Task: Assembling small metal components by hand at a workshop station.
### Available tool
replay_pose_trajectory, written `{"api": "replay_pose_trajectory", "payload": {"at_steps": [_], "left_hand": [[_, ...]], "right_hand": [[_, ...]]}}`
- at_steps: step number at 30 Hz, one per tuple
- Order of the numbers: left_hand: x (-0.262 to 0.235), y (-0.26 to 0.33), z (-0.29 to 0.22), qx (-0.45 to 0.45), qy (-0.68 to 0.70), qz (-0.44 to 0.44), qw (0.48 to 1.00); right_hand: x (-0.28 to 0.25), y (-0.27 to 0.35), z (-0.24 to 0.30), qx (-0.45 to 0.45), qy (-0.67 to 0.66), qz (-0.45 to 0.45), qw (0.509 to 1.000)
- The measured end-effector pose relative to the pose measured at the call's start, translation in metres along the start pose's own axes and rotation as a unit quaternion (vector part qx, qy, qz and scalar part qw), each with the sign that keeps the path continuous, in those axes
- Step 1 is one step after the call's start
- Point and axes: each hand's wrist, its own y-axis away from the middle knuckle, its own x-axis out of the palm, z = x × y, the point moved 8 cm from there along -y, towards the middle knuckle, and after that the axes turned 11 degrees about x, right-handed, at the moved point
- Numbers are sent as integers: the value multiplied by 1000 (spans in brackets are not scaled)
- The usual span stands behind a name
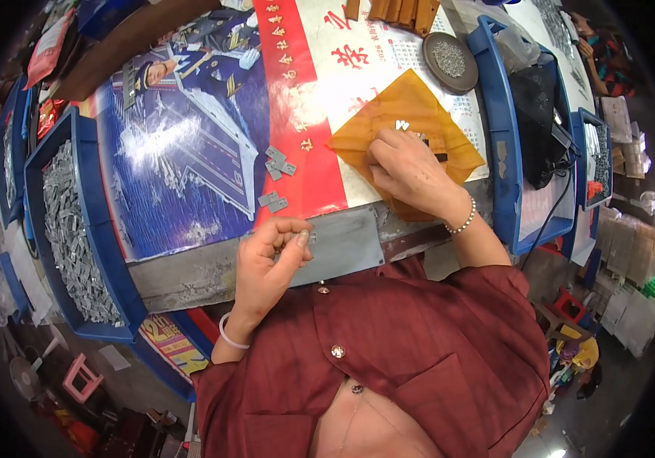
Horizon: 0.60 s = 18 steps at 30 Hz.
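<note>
My left hand (270, 256) is at the table's near edge, its thumb and fingers pinched on a small grey metal piece that barely shows past the fingertips. Over an orange translucent sheet (419, 95), my right hand (413, 169) has its fingers drawn together, pointing down. What they hold, if anything, is hidden under the hand. Small shiny pieces (401, 124) lie on the sheet just beyond those fingers, and a dark bar (440, 157) shows beside the knuckles. Between my hands, flat grey metal pieces (280, 164) lie in small groups on the poster.
A blue bin (106, 252) full of grey metal pieces stands at the left. To the right, another blue bin (504, 153) holds a black bag (533, 114). A round dish (450, 63) of tiny metal parts sits beyond the sheet, near brown strips (404, 14).
</note>
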Motion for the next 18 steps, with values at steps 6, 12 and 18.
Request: {"api": "replay_pose_trajectory", "payload": {"at_steps": [6, 12, 18], "left_hand": [[7, 0, 4, -32, -6, 15, 999], [17, -16, 0, -28, -15, 29, 999], [30, -34, -6, -26, -26, 48, 998]], "right_hand": [[-12, 12, -28, 187, -293, -7, 938], [1, 17, -12, 209, -522, 62, 825], [1, 19, 24, 206, -543, 130, 804]]}}
